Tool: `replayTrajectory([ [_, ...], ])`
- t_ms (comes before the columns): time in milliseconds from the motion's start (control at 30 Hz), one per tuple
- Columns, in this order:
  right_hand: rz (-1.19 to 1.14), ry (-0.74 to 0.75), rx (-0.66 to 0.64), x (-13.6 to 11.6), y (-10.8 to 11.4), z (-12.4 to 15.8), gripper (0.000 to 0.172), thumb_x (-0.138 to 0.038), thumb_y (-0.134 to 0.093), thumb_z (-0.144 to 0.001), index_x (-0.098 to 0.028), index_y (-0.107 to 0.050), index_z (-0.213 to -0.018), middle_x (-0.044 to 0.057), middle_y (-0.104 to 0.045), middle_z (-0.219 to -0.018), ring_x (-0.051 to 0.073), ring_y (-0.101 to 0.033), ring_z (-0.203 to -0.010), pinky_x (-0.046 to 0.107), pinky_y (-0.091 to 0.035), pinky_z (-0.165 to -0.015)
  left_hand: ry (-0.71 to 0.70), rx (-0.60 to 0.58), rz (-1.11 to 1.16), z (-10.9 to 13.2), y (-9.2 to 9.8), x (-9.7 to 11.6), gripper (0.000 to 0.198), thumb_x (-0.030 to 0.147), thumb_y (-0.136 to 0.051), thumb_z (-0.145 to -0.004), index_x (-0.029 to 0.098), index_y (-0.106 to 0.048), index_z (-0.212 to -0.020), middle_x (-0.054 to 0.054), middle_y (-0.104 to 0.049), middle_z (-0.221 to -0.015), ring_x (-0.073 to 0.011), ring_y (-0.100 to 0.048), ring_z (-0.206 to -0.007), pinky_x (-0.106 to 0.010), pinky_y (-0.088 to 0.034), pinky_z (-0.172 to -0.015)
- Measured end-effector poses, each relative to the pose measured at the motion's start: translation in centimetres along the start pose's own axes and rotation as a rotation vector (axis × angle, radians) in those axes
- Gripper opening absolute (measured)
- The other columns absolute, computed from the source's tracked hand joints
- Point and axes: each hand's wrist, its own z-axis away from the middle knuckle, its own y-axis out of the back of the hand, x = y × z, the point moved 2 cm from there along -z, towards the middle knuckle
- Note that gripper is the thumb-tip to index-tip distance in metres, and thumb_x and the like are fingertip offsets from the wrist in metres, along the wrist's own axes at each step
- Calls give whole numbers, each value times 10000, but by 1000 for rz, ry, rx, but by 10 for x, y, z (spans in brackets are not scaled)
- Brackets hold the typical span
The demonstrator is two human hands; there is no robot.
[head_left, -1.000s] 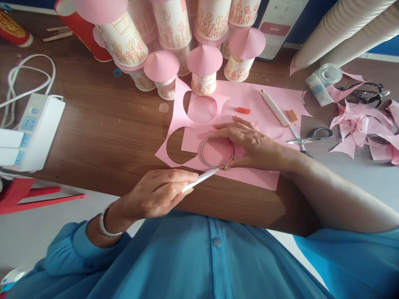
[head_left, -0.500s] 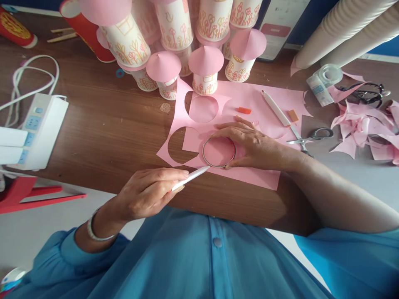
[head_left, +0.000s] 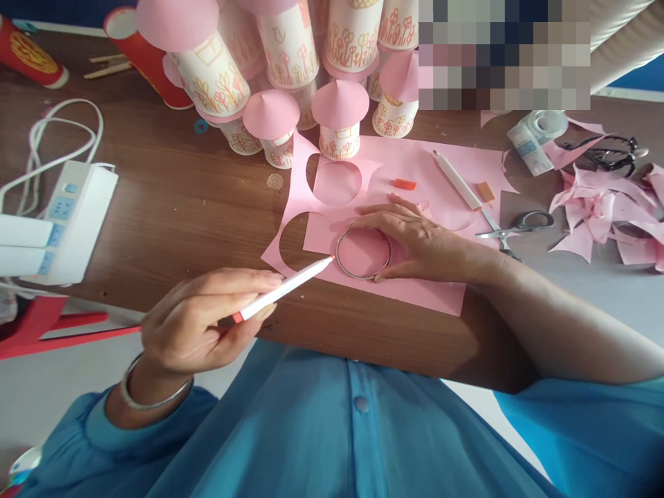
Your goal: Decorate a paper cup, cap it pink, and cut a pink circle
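Note:
My left hand [head_left: 200, 318] pinches a white marker pen [head_left: 285, 287] with an orange tip and end. The pen's tip is beside the left edge of a thin, round metal ring [head_left: 338, 265], which lies on a sheet of pink paper [head_left: 436, 296]. Thumb and fingers of my right hand [head_left: 409, 238] grip the ring from its right side and rest on the paper. Left of the ring is a pink offcut [head_left: 297, 190] with round holes cut in it.
Scissors [head_left: 501, 234], a second marker pen [head_left: 456, 180] and an orange cap [head_left: 404, 184] lie on the right. Paper-cup houses [head_left: 339, 124] with pink cone roofs stand behind. Pink scraps [head_left: 591, 214] and a tape roll [head_left: 550, 126] are far right; a power strip [head_left: 77, 221] is left.
My left hand has moved left with the marker pen, whose tip has shifted from the ring's lower edge to its left edge. My right hand and the ring stay in place.

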Motion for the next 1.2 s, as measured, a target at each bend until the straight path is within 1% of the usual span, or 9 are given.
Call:
replayTrajectory([
  [167,6,6,10,4,-2,1,808,-434,-810,-837,-409,-427,-1548,30,-554,-1549,319,-428,-1517,624,-175,-1320,128,52,-91,-9,-3,6,186,130,-708,-897,275,-639,-991,32,-813,-1048,-176,-802,-897,-340,-713,-654],
  [267,26,37,34,4,-4,2,816,-436,-812,-840,-356,-434,-1559,65,-556,-1546,327,-423,-1515,614,-193,-1315,128,58,-124,-13,-5,6,179,157,-730,-892,277,-646,-993,20,-815,-1022,-175,-800,-859,-349,-694,-607],
  [500,66,74,36,4,-6,5,894,-432,-799,-857,-311,-342,-1616,122,-492,-1598,351,-338,-1559,649,-230,-1282,-30,181,80,-38,-21,-9,346,92,-817,-799,233,-633,-1056,-13,-806,-1050,-186,-800,-901,-318,-694,-654],
  [633,74,41,22,8,-9,8,962,-451,-809,-852,-294,-279,-1640,155,-404,-1655,361,-272,-1586,656,-257,-1268,40,202,161,-63,-34,-15,226,158,-720,-923,276,-582,-1058,5,-780,-1044,-168,-782,-935,-349,-702,-754],
  [733,78,85,64,11,-12,9,976,-476,-815,-846,-287,-277,-1638,154,-419,-1646,331,-283,-1585,623,-276,-1275,29,283,266,-83,-44,-22,182,178,-726,-920,270,-588,-993,3,-771,-997,-170,-771,-915,-347,-699,-752],
  [900,140,220,158,8,-14,7,831,-533,-748,-895,-252,-383,-1587,108,-490,-1608,292,-343,-1558,520,-266,-1315,35,317,518,-114,-65,-38,187,216,-778,-876,260,-609,-944,-21,-770,-961,-199,-775,-902,-345,-698,-719],
  [1033,196,230,272,4,-6,7,586,-488,-674,-967,-208,-532,-1462,119,-597,-1493,289,-478,-1450,522,-382,-1252,107,279,646,-132,-79,-43,208,273,-798,-871,216,-601,-904,-23,-774,-958,-170,-772,-802,-327,-689,-715],
  [1100,242,138,444,9,2,7,378,-375,-586,-1031,-194,-611,-1362,124,-682,-1336,274,-588,-1296,498,-489,-1147,145,284,682,-136,-84,-45,234,296,-811,-861,206,-596,-883,-21,-776,-960,-157,-768,-775,-316,-684,-716],
  [1200,428,-130,604,25,13,7,266,-265,-527,-1043,-189,-686,-1242,141,-708,-1184,296,-612,-1117,466,-563,-930,213,290,751,-136,-92,-50,234,293,-804,-866,201,-589,-883,-23,-777,-984,-157,-773,-776,-325,-682,-730],
])
